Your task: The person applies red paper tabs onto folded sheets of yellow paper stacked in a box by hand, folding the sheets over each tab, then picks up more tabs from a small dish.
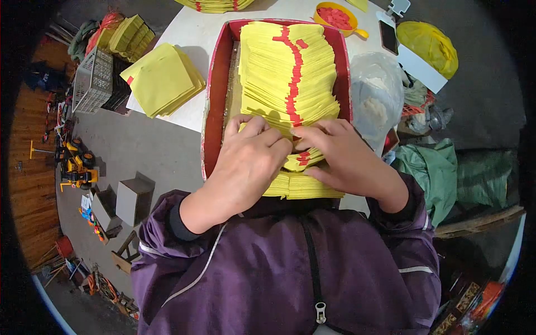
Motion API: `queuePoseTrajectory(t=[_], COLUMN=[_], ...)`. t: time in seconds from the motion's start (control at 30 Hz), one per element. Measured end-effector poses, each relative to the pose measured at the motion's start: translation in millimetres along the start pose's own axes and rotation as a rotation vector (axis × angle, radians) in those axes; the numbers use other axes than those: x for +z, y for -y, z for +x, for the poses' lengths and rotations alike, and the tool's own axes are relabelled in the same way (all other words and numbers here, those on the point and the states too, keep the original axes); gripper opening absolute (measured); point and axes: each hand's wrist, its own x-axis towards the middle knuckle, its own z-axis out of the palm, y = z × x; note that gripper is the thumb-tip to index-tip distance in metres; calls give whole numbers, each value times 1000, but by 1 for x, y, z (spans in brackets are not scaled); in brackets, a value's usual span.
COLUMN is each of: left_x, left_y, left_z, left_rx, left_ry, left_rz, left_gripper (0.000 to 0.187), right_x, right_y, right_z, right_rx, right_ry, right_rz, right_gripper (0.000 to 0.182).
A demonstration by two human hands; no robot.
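Note:
A red-walled box (214, 111) stands in front of me, packed with a long row of yellow paper sheets (265, 72). A crooked line of small red paper pieces (294, 78) runs down the middle of the row. At the near end, my left hand (251, 159) is closed, fingers bent down onto the sheets. My right hand (349, 153) faces it from the right, fingers and thumb bent around the near sheets. Both sets of fingertips meet over the red line and are partly hidden. A flat yellow bundle (307, 187) lies below the hands, nearest my body.
Left on the white table (190, 58) lies a pile of yellow sheets (162, 78). Behind the box sits a yellow bowl (357, 31) with red pieces (335, 17), near a phone (388, 37). A clear plastic bag (377, 92) lies right of the box. A crate (92, 81) stands further left.

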Motion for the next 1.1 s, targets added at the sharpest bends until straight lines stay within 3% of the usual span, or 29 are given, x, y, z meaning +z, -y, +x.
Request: queuePoseTrajectory(t=[0.17,0.3,0.5,0.63,0.83,0.97,1.1], left_x=[-2,-1,14,2,6,-1,-1], left_y=[4,13,24,22,38,37,55], left_z=[-3,-1,5,7,6,8,8], left_rx=[-83,-133,-38,-83,-19,7,-15], left_ry=[60,-5,52,-51,54,-110,-26], left_rz=[-8,12,143,152,209,284,267], left_gripper=[30,44,53,61,56,75,78], right_x=[-2,-3,2,-10,7,5,4], right_y=[-12,-17,-26,-20,-40,-22,-35], right_z=[-5,-8,-9,-10,-4,-3,1], right_rx=[-36,-57,-42,-23,-35,-67,-56], right_ry=[-110,-225,-130,-255,-173,-341,-330], right_rz=[14,-198,-352,-320,-350,-371,-392], right_gripper=[65,70,72,72,74,73,74])
